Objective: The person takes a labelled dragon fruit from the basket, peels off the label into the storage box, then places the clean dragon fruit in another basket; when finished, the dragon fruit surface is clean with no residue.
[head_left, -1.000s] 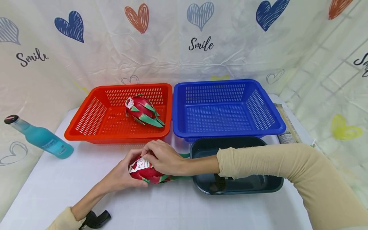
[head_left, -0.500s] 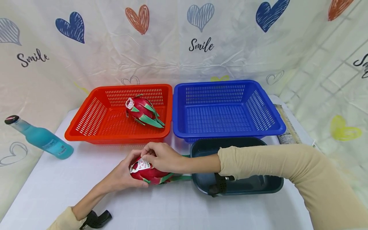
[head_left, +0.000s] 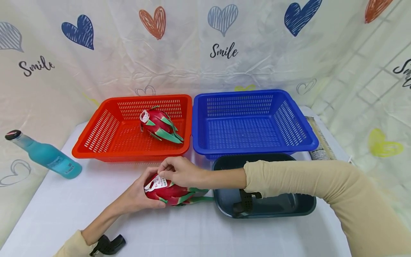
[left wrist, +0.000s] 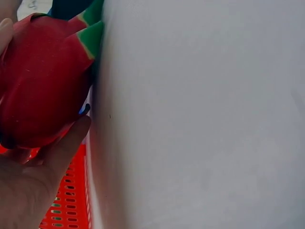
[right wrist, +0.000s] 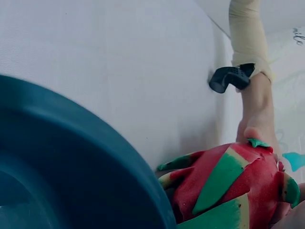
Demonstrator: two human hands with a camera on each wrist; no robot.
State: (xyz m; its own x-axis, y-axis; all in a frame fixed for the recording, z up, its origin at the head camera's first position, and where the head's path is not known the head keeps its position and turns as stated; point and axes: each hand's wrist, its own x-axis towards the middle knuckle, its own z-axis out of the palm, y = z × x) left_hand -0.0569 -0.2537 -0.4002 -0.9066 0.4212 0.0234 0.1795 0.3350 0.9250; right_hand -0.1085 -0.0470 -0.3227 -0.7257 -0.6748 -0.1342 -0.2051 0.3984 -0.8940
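Note:
A red dragon fruit point(head_left: 174, 194) with green-tipped scales lies on the white table, its long leaves reaching to the dark tub point(head_left: 263, 215). My left hand point(head_left: 139, 195) grips its left end, thumb at the near side and fingers behind. A white label point(head_left: 158, 182) with red print sits on top of the fruit. My right hand point(head_left: 183, 174), fingers curled, pinches at that label's upper edge. The left wrist view shows the fruit's point(left wrist: 45, 81) smooth red side, with a finger point(left wrist: 71, 145) along it. In the right wrist view the fruit's point(right wrist: 224, 186) leafy end is beside the tub's point(right wrist: 109, 136) rim.
Behind stands a red basket point(head_left: 128, 157) holding another labelled dragon fruit point(head_left: 160, 123). A blue basket point(head_left: 257, 148) adjoins it on the right. At the far left is a blue bottle point(head_left: 52, 157). A flat packet point(head_left: 321, 142) lies right of the blue basket.
My right hand has risen slightly at the label, baring more of the fruit's green leaves. My left hand keeps its hold, and the baskets and tub stay put.

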